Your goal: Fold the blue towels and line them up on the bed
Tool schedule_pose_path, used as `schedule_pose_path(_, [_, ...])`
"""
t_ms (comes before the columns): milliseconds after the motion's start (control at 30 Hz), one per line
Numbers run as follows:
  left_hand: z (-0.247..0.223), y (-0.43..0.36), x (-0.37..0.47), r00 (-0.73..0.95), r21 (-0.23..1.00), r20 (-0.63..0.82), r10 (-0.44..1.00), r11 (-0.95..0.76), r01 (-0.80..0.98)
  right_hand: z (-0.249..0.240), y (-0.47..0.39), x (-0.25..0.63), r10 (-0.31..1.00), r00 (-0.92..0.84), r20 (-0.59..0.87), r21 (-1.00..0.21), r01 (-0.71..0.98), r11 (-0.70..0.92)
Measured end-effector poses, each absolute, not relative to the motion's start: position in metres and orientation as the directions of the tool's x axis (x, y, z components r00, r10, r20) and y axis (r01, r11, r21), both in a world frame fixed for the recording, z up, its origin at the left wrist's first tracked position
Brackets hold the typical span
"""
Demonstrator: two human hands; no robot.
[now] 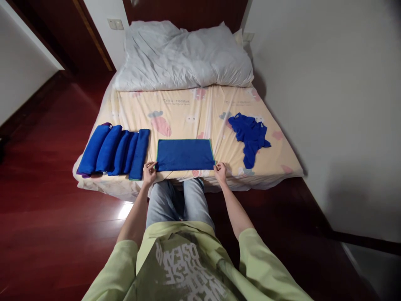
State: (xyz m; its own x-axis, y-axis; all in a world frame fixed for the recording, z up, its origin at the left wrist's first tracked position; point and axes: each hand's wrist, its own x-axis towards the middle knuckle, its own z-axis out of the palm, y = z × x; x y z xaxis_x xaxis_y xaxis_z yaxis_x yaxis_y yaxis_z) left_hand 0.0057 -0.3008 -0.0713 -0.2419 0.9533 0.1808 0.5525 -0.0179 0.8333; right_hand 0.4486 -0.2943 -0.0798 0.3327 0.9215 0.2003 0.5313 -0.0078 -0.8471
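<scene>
Head view: left hand (149,172) and right hand (220,172) pinching near corners of flat rectangular blue cloth (184,154) on cartoon-print bed sheet (188,113).

Flat cloth (184,154) between rolls (114,149) and heap (249,136)

White block lettering is showing on the front of the green shirt (184,267), upside down from this view and too distorted to read surely. Small faint print is standing on the far bedsheet (200,113), unreadable.
</scene>
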Motion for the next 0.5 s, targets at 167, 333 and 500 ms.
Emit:
schedule_pose_path(167, [-0.0713, -0.3035, 0.0060, -0.167, 0.787, 0.239, 0.957, -0.090, 0.611, -0.0779, -0.2983, 0.4421, 0.916, 0.252, 0.311, -0.813, 0.570, 0.119])
schedule_pose_path(333, [-0.0709, -0.3032, 0.0083, -0.152, 0.813, 0.190, 0.970, -0.068, 0.579, -0.0803, -0.2955, 0.4420, 0.931, 0.203, 0.302, -0.801, 0.584, 0.133])
schedule_pose_path(500, [-0.0702, -0.3025, 0.0036, -0.090, 0.808, 0.196, 0.976, -0.108, 0.579, -0.0828, -0.2923, 0.4459, 0.944, 0.156, 0.292, -0.779, 0.611, 0.140])
